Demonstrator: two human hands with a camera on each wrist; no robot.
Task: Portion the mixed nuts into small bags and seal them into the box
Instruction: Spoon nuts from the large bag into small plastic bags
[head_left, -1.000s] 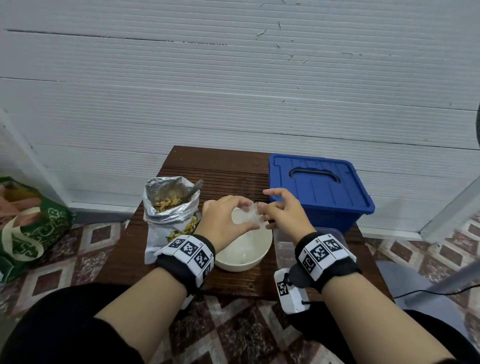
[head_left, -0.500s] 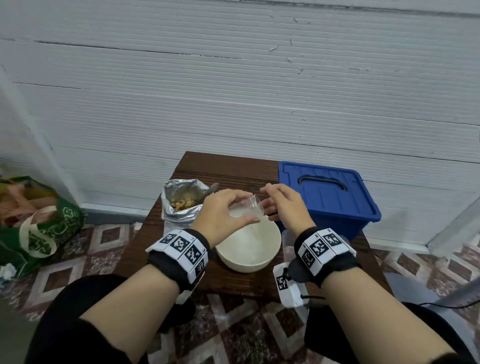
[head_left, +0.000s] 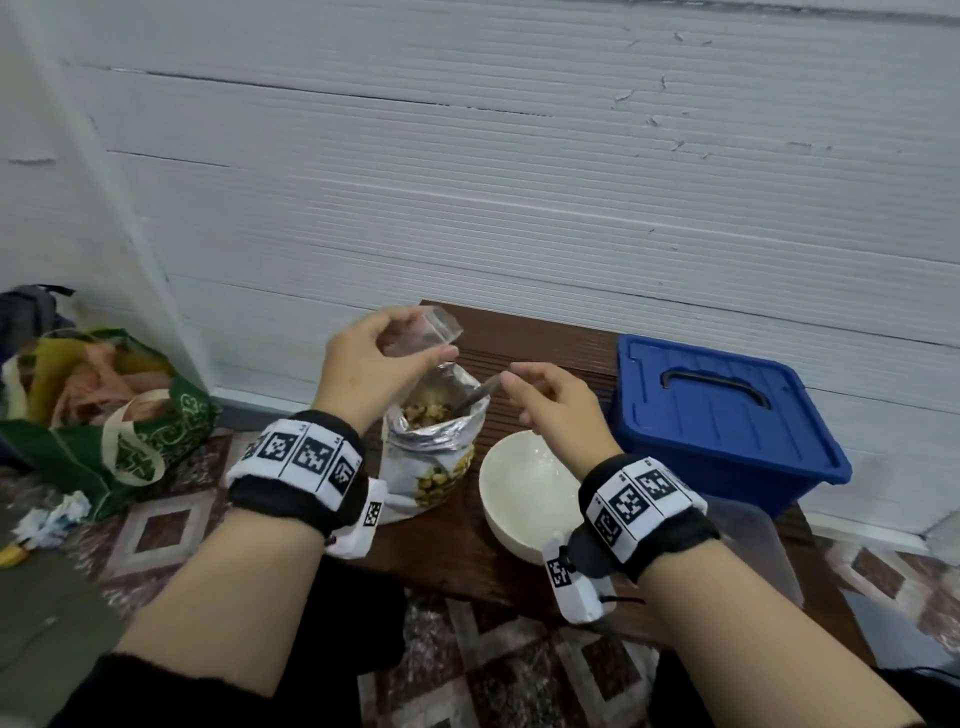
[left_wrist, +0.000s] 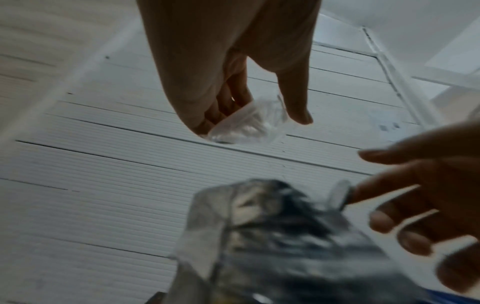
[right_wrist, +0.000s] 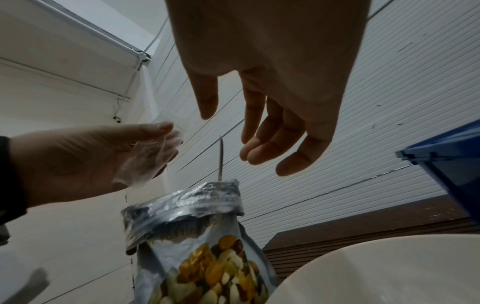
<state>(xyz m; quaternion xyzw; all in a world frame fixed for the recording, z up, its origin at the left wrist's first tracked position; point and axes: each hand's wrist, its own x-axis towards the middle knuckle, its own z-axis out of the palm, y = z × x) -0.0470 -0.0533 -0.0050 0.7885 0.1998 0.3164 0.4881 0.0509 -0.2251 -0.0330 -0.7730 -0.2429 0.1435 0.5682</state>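
My left hand (head_left: 400, 348) pinches a small clear bag (head_left: 428, 332) and holds it above the open foil nut pouch (head_left: 436, 447). In the left wrist view the bag (left_wrist: 246, 127) hangs crumpled between thumb and fingers. A metal spoon (head_left: 480, 392) stands in the pouch among the nuts. My right hand (head_left: 511, 384) is beside the spoon's handle (right_wrist: 221, 158), fingers loose, one fingertip (left_wrist: 363, 191) at the handle's end, not closed round it. The blue lidded box (head_left: 727, 421) sits shut at the table's right.
A white bowl (head_left: 524, 488) with nothing in it stands on the brown table (head_left: 457, 551) between pouch and box. A clear plastic tub (head_left: 753, 540) sits at the front right, under my right wrist. A green shopping bag (head_left: 104, 415) lies on the tiled floor to the left.
My left hand carried the small bag from over the bowl up and left to above the pouch. My right hand let go of the bag and moved to the spoon handle.
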